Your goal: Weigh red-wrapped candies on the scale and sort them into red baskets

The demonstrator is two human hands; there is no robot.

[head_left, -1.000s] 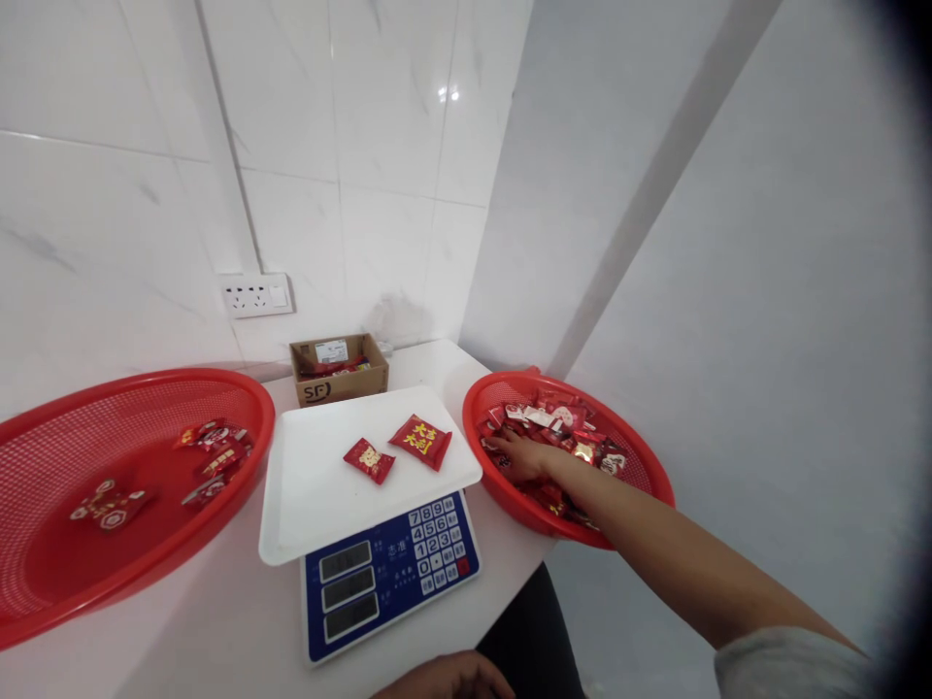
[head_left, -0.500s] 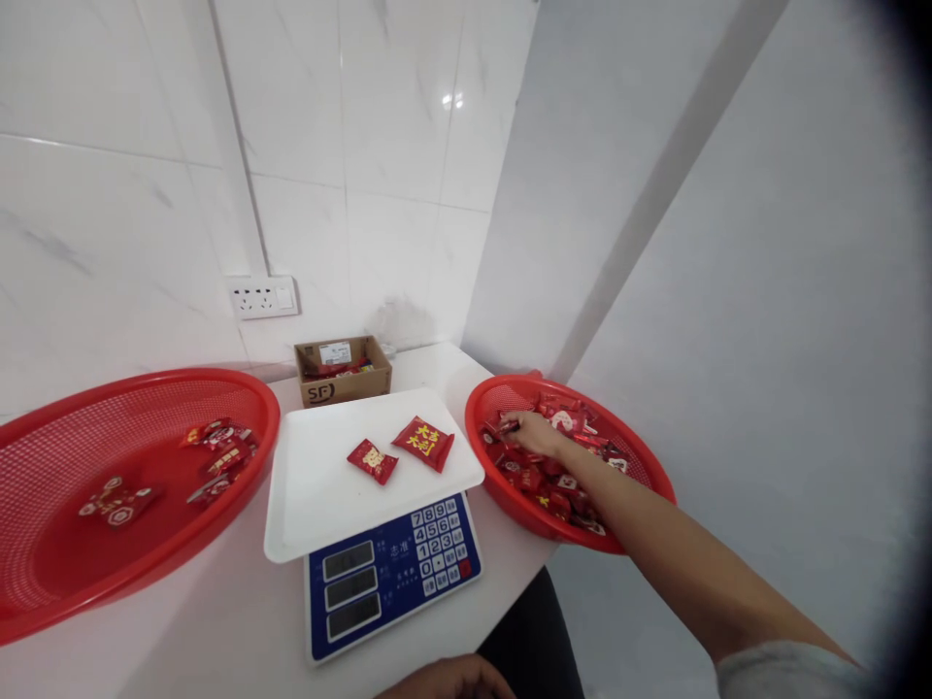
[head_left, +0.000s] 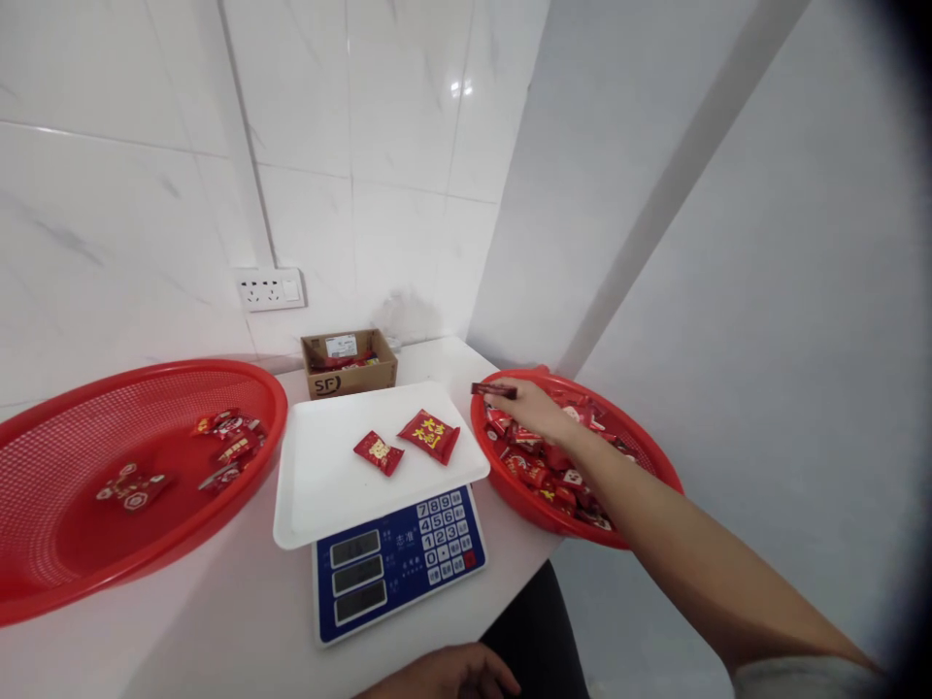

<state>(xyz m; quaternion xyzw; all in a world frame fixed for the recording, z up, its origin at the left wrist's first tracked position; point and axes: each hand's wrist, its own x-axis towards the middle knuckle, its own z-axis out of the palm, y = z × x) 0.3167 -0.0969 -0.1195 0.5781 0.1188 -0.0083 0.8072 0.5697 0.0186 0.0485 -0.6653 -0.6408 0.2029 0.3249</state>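
The right hand [head_left: 535, 410], among the wrapped sweets in the round red plastic basket [head_left: 502, 495] a second ago, has risen to its left rim, finger and thumb clamped on a small dark-red shiny packet [head_left: 492, 390]. The left hand [head_left: 448, 672] lies low in view (whether it grips anything, I cannot tell). The smooth white table [head_left: 240, 621] stands against glossy white marbled wall tiles [head_left: 408, 116].

White marble-look tile wall [head_left: 175, 194], glossy, light reflection [head_left: 461, 88] high up. Socket panel [head_left: 270, 289] with switch, vertical trunking [head_left: 231, 126] above. Plain pale-grey wall [head_left: 786, 330] right, darker diagonal band [head_left: 677, 184]. White table [head_left: 240, 602] in corner.
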